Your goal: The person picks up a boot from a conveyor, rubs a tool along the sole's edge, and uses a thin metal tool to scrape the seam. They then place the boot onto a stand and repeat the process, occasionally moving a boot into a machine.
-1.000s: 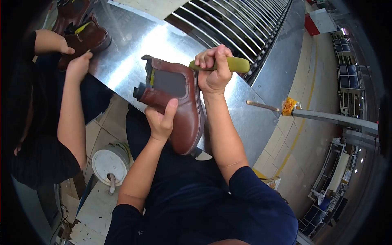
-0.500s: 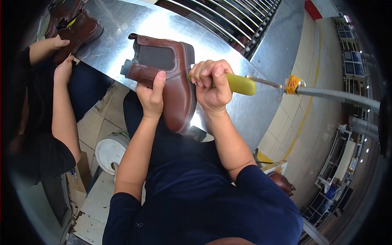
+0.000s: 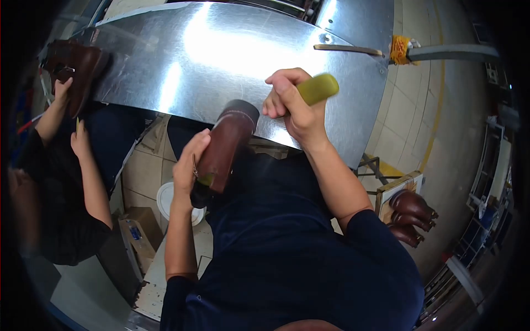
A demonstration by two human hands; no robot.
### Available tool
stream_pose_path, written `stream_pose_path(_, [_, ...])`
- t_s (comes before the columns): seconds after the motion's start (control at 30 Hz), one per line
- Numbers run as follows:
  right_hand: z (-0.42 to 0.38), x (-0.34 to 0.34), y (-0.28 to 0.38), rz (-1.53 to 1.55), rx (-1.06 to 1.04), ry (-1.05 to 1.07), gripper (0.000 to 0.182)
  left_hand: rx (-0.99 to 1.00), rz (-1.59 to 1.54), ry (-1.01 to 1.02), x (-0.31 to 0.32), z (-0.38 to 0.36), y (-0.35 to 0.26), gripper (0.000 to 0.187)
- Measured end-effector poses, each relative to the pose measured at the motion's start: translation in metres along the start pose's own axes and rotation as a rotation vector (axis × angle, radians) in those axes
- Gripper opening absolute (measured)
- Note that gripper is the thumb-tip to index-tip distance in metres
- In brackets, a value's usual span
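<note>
My left hand point(image 3: 189, 163) grips a brown leather boot point(image 3: 227, 140) near its shaft. The boot is held over my lap at the table's near edge, its dark sole edge facing away from me and its shaft toward my body. My right hand point(image 3: 298, 110) is closed around a tool with a thick yellow-green handle point(image 3: 318, 89). The tool's working end is hidden by my fingers. That hand hovers over the metal table point(image 3: 221, 60), to the right of the boot and apart from it.
A thin strip point(image 3: 348, 49) lies near an orange-wrapped bar point(image 3: 400, 51). On the left, a co-worker's hands hold another brown boot point(image 3: 77, 66) and a thin tool. Below are a white-lidded bucket point(image 3: 168, 201) and a cardboard box point(image 3: 141, 234). Several boots point(image 3: 411, 212) sit at right.
The boot has been turned and brought toward my body, its sole edge now facing away. My right hand, still gripping the tool, has moved off the boot to the right. The view has shifted.
</note>
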State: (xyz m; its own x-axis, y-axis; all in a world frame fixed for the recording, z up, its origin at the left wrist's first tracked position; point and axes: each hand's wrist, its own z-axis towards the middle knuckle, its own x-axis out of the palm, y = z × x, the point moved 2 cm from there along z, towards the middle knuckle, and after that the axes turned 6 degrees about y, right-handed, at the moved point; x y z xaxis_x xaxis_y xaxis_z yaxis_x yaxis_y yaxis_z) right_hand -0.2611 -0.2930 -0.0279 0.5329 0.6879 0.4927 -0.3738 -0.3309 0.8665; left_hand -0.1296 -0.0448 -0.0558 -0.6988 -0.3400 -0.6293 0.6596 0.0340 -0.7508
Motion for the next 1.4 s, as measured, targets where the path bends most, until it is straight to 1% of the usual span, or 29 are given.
stream_pose_path(0.03, [0.004, 0.0, 0.002, 0.065, 0.033, -0.023, 0.023, -0.021, 0.083, 0.037, 0.009, -0.003, 0.0, 0.094])
stream_pose_path(0.13, [0.016, -0.005, -0.004, 0.376, 0.087, -0.04, 0.028, -0.221, -0.093, 0.001, 0.022, 0.0, 0.006, 0.095])
stream_pose_path(0.17, [0.021, -0.004, -0.005, 0.392, 0.098, -0.077, 0.034, -0.162, -0.117, -0.035, 0.019, 0.008, 0.004, 0.092])
stream_pose_path(0.27, [0.032, -0.005, -0.009, 0.504, 0.116, -0.065, 0.038, -0.135, 0.03, 0.033, 0.012, 0.008, 0.01, 0.098])
stream_pose_path(0.3, [0.034, -0.003, -0.011, 0.532, 0.121, -0.058, 0.039, -0.13, -0.009, 0.015, 0.014, 0.008, 0.011, 0.099])
stream_pose_path(0.47, [0.037, 0.005, -0.022, 0.601, 0.136, -0.007, 0.041, -0.167, -0.144, -0.019, 0.017, 0.01, 0.007, 0.094])
stream_pose_path(0.5, [0.035, 0.007, -0.021, 0.525, 0.085, -0.001, 0.04, -0.179, -0.179, -0.036, 0.017, 0.01, 0.005, 0.092])
stream_pose_path(0.57, [0.029, 0.016, -0.018, 0.375, -0.003, 0.021, 0.038, -0.193, -0.144, 0.021, 0.017, 0.009, 0.008, 0.093])
stream_pose_path(0.6, [0.017, 0.027, -0.02, 0.255, -0.16, 0.053, 0.035, -0.205, -0.124, 0.048, 0.017, 0.007, 0.014, 0.094])
stream_pose_path(0.63, [0.007, 0.034, -0.026, 0.002, -0.278, 0.06, 0.034, -0.226, -0.154, 0.064, 0.017, 0.004, 0.022, 0.093])
stream_pose_path(0.7, [0.005, 0.04, -0.029, -0.154, -0.335, 0.067, 0.034, -0.201, -0.17, 0.017, 0.019, 0.0, 0.02, 0.093])
stream_pose_path(0.73, [0.009, 0.04, -0.025, -0.06, -0.269, 0.065, 0.035, -0.17, -0.179, -0.002, 0.019, 0.005, 0.017, 0.093])
stream_pose_path(0.77, [0.014, 0.039, -0.021, 0.029, -0.21, 0.063, 0.036, -0.139, -0.122, -0.009, 0.018, 0.006, 0.016, 0.094])
stream_pose_path(0.87, [0.035, 0.018, -0.017, 0.511, 0.146, -0.073, 0.039, -0.192, -0.25, -0.083, 0.02, 0.01, 0.003, 0.089])
stream_pose_path(0.9, [0.036, 0.017, -0.017, 0.55, 0.15, -0.111, 0.038, -0.213, -0.296, -0.073, 0.019, 0.011, 0.001, 0.09])
stream_pose_path(1.0, [0.041, 0.026, -0.019, 0.587, 0.101, -0.13, 0.038, -0.194, -0.236, -0.069, 0.013, 0.012, -0.003, 0.09])
stream_pose_path(1.1, [0.049, 0.03, -0.024, 0.545, 0.101, -0.105, 0.04, -0.206, -0.221, -0.028, 0.012, 0.009, 0.003, 0.092])
stream_pose_path(1.23, [0.052, 0.029, -0.029, 0.558, 0.118, -0.146, 0.039, -0.184, -0.219, -0.037, 0.011, 0.01, 0.009, 0.088])
stream_pose_path(1.37, [0.054, 0.034, -0.025, 0.418, 0.087, 0.06, 0.034, -0.158, -0.233, -0.058, 0.014, 0.006, 0.02, 0.087])
stream_pose_path(1.4, [0.057, 0.036, -0.027, 0.436, 0.146, 0.117, 0.031, -0.15, -0.228, -0.063, 0.011, 0.009, 0.017, 0.087])
